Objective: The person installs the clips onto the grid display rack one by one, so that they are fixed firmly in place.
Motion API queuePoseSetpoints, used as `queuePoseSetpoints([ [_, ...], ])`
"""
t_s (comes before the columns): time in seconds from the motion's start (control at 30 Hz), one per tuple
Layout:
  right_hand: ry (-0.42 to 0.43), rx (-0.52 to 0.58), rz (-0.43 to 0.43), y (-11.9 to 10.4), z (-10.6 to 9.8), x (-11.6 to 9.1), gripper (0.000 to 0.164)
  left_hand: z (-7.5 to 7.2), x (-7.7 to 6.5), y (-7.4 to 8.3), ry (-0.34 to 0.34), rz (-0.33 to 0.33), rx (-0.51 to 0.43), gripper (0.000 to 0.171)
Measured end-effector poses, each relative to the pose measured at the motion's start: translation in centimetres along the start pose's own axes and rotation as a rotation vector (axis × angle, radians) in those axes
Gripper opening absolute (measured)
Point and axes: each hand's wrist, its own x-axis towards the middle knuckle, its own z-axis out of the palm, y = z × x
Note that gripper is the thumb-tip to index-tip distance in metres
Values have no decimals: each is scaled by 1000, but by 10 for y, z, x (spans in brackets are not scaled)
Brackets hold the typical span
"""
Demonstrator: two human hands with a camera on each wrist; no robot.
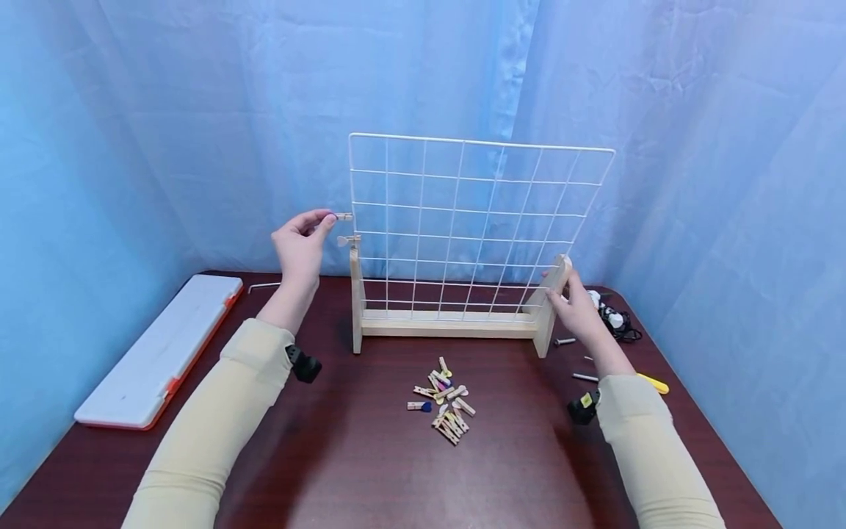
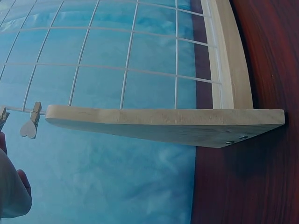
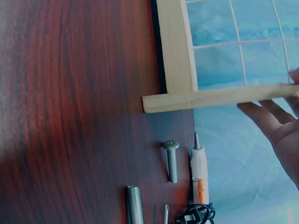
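A white wire grid [image 1: 456, 195] stands upright in a wooden stand [image 1: 449, 324] on the table. At the grid's left edge, my left hand [image 1: 300, 246] pinches a small wooden clothespin [image 1: 344, 217], its tip right at the wire. Just below it, a clothespin with a pale heart [image 2: 31, 126] is clipped to the same edge, above the stand's left side board [image 2: 163, 116]. My right hand [image 1: 576, 308] grips the upper part of the stand's right side board [image 3: 219, 96], fingers on its outer face. Several clothespins [image 1: 452, 422], some with coloured hearts, lie in a loose pile before the stand.
A white case with an orange edge [image 1: 165, 345] lies at the left, with a bent metal rod [image 1: 264, 285] behind it. To the right are a bolt [image 3: 172, 158], a metal rod [image 3: 134, 205], a white glue gun [image 3: 199, 172] with black cord and a yellow-handled tool [image 1: 654, 383].
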Motion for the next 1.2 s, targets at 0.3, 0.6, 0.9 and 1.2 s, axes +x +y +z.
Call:
queuePoseSetpoints([
  [0.3, 74, 119, -7, 19, -15, 4, 64, 9, 0, -2, -7, -14, -32, 24],
  [0.6, 29, 170, 28, 43, -15, 14, 64, 12, -4, -8, -70, -63, -14, 28],
  [0.9, 11, 193, 37, 42, -13, 16, 64, 1, -8, -11, -119, 94, 103, 33],
  [1.2, 4, 188, 59, 37, -14, 13, 66, 2, -64, -10, -314, 372, 244, 34],
])
